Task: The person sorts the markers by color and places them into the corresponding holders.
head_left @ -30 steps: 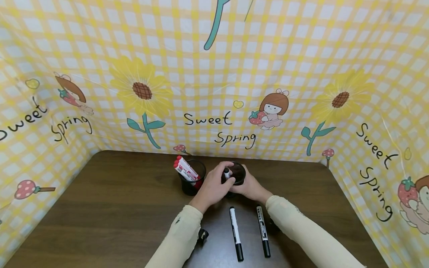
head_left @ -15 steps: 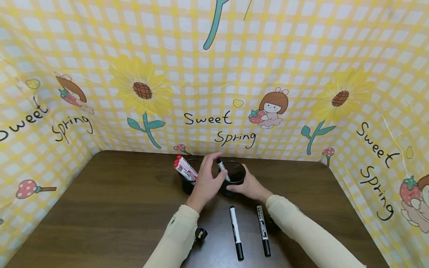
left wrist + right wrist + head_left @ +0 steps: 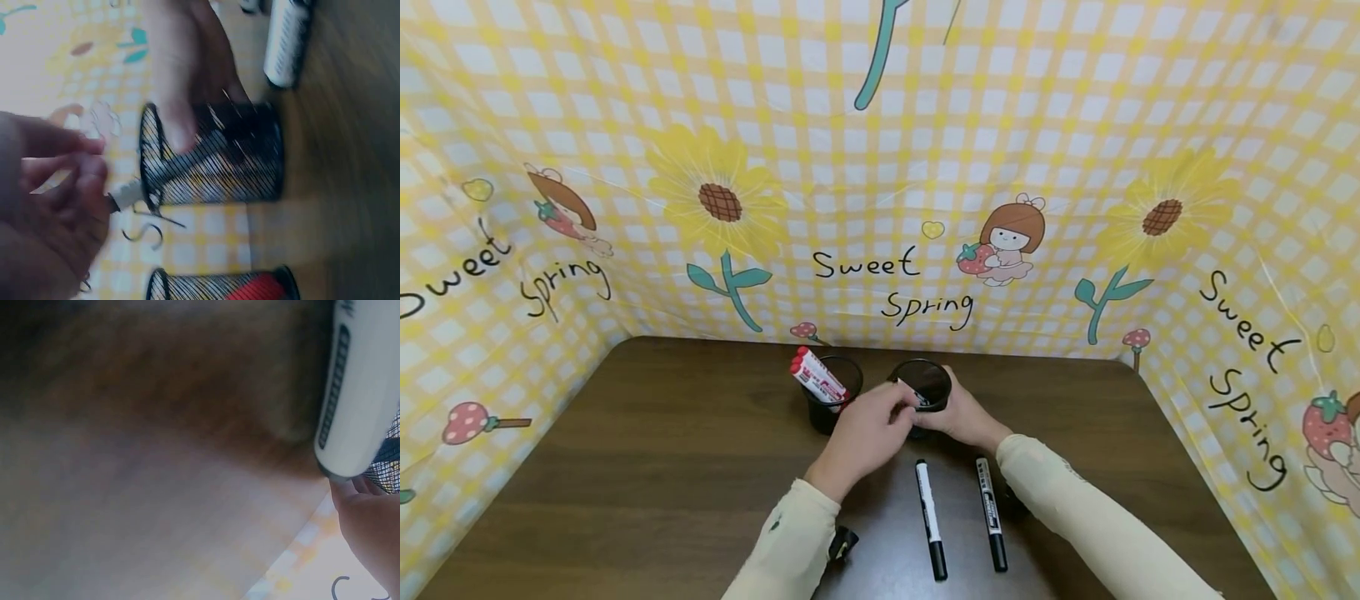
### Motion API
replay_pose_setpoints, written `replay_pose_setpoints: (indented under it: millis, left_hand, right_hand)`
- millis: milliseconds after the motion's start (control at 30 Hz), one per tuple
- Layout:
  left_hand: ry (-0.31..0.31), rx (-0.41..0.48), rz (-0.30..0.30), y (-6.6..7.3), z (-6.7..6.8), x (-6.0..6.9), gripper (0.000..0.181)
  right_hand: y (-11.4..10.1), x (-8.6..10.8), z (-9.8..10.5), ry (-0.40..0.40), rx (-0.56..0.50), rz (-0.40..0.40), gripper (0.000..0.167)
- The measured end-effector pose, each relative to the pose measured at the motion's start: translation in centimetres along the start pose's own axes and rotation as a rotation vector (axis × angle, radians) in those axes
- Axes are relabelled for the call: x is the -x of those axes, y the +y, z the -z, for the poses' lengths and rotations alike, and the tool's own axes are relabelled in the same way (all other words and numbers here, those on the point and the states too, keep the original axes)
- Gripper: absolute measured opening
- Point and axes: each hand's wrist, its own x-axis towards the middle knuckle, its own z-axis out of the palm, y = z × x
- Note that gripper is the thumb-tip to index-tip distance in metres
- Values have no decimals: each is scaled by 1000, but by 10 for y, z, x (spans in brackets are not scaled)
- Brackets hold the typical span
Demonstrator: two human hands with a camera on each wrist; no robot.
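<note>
In the head view my right hand (image 3: 966,412) grips the right side of a black mesh pen cup (image 3: 936,382) at the back of the table. My left hand (image 3: 861,433) has its fingers curled at the cup's near-left rim. A white marker (image 3: 128,194) with a black cap leans inside the cup and sticks out past the rim. Its cap end goes in among my left fingers, which partly hide it. In the left wrist view the right thumb lies along the mesh. The right wrist view shows my right hand (image 3: 369,531) by the mesh at the edge.
Left of it stands a second mesh pen cup (image 3: 821,418) with several red-capped markers (image 3: 820,377). Two black-and-white markers, a left one (image 3: 928,508) and a right one (image 3: 990,508), lie on the dark wooden table (image 3: 625,483). A checked cloth (image 3: 850,192) rises behind.
My left hand let go of the leaning marker and opened, then moved back down to it with fingers curled. The right hand keeps its grip on the cup.
</note>
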Motion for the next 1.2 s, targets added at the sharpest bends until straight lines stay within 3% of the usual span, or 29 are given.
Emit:
replay_pose_setpoints:
  millis: [100,200,267,367,533,633,733,967,1033,1200]
  left_hand:
    - [-181,-98,90,11,-4,6,8]
    - [-313,-183,165,18,-15,12,19]
    - [-368,-241,209,22,-24,15,32]
    - [-402,-305,258,28,-37,20,55]
    - [-419,-356,307,39,-55,24,80]
    - [-422,-362,339,44,-61,24,83]
    - [-420,-357,345,47,-64,25,72]
    - [-341,-387,247,44,-67,30,31]
    - [-318,-396,229,44,-68,31,24]
    - [-334,-399,207,43,-68,30,23]
  right_hand:
    - [-1,1,0,0,2,-13,77]
    - [-3,2,0,0,-3,-35,81]
    - [-5,2,1,0,-11,-56,84]
    - [-7,2,1,-1,-17,-80,87]
    - [-10,2,3,3,-25,-103,86]
    - [-12,1,3,0,-22,-112,87]
    - [-14,1,3,-8,-17,-115,87]
    - [-12,-1,4,-2,2,-110,89]
    - [-11,-1,3,3,6,-110,89]
    - [-11,0,3,4,3,-112,89]
